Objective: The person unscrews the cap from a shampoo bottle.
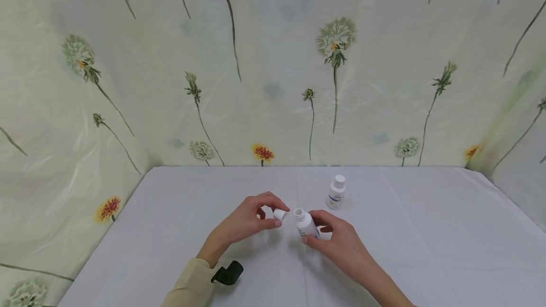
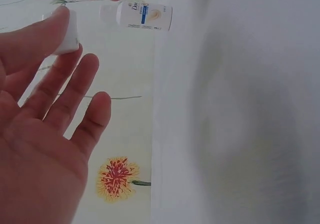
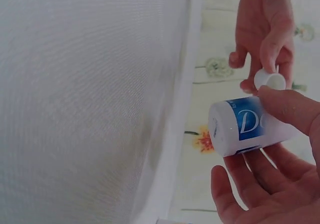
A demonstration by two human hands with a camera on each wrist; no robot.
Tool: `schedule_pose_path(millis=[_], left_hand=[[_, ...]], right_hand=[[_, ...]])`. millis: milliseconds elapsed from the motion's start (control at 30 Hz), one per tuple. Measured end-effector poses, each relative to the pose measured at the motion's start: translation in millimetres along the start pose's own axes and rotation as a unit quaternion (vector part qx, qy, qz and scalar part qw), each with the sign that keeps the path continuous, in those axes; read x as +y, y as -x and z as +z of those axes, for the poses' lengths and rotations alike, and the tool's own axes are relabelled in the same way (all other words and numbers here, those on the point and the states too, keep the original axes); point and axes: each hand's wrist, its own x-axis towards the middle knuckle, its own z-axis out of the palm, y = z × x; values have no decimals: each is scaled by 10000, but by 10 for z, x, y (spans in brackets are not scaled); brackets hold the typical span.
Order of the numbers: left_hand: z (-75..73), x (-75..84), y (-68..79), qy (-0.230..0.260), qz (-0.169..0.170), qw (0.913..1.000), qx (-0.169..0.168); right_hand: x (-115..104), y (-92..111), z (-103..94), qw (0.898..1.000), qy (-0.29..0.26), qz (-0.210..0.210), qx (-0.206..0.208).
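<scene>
My left hand (image 1: 251,217) pinches a small white cap (image 1: 279,214) between thumb and fingertips, its hollow side turned toward the bottle. In my right hand (image 1: 339,238) is a white bottle (image 1: 306,225), uncapped and tilted, its round mouth pointing up and to the left. Thumb and fingers grip the bottle around its body; a blue label with white lettering shows in the right wrist view (image 3: 250,121). Cap and bottle mouth are a short gap apart, above the table. Behind the right hand stands a second white bottle (image 1: 336,193), upright with its cap on.
A white cloth covers the table (image 1: 405,250). Behind and at the sides hangs a pale curtain (image 1: 277,60) printed with dandelions and orange flowers. A black strap-like device (image 1: 228,273) sits at the left wrist, by the beige sleeve (image 1: 189,283).
</scene>
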Motion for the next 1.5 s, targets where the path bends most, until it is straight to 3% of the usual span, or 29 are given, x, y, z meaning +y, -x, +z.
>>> schedule_pose_path(millis=[333,633,1067,1500], left_hand=[[-14,-24,-5,188,-163,9996,-105],[-34,-75,19,330,-557,9978,-145],[-119,-206,60,180,-595,9979,-175],[-183,-249,91,96,-971,9951,-155]], right_hand=[[11,-11,0,9994,-305,-129,-91],[24,-14,16,9975,-640,-231,-175],[37,-9,6,9945,-1017,-239,-63],[40,-88,65,9961,-869,-81,-90]])
